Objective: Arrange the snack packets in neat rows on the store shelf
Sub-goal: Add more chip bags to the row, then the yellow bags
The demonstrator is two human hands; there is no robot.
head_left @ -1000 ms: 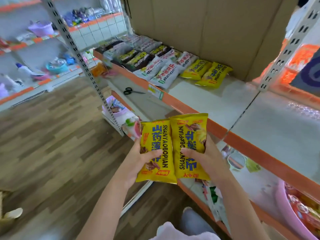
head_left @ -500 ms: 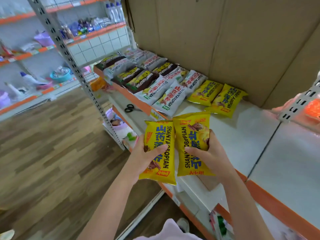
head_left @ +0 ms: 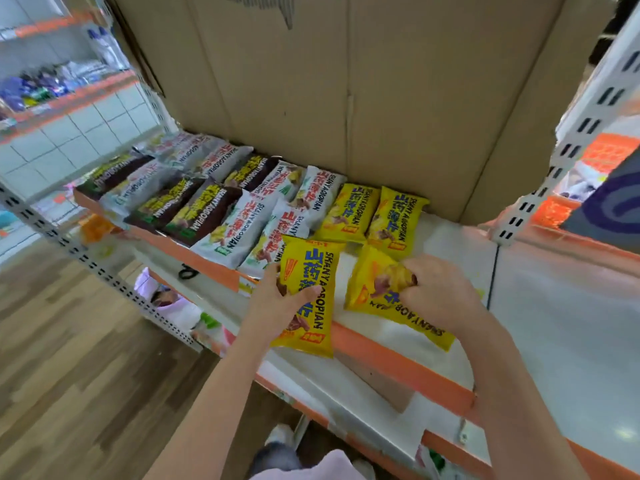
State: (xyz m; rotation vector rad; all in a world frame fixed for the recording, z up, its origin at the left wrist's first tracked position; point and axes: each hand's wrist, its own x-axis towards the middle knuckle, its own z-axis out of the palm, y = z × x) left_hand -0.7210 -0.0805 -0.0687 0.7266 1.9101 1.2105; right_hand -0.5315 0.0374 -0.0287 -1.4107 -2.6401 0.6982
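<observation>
Left hand (head_left: 277,299) gripping a yellow packet (head_left: 306,292), thumb curled over the front face, fingers wrapped behind the left edge. Packet upright-ish, long axis running near to far, far end over the shelf (head_left: 433,244), near end hanging past the orange lip (head_left: 398,362). Far corner just beside the white packets to the left.

Right hand (head_left: 440,292) clutching a second yellow packet (head_left: 377,292), fingers bunched into the far right part and crumpling the film there. Lies tilted, near end angled right toward the wrist, resting on the white shelf surface just inside the lip. Two held packets near each other, narrow gap between them.

Farther back, two more yellow packets (head_left: 374,216) side by side, flat, touching, against the cardboard backing (head_left: 346,81). Far corner of the right-hand packet close to the nearer edge of that pair; contact not clear.

Left of these, white packets (head_left: 242,226) in two overlapping lines, then dark brown packets (head_left: 194,209), then more pale ones toward the far left, blurred. All slanted the same way, ends overlapping.

Right of the held packets, bare white shelf, then a seam and a second shelf panel (head_left: 571,306).

Slotted upright (head_left: 97,271) at left, another upright (head_left: 571,140) at right. Lower shelf (head_left: 346,389) under the lip. Wood floor (head_left: 69,375) at near left. Scissors (head_left: 187,271) on the lower shelf, partly hidden.
</observation>
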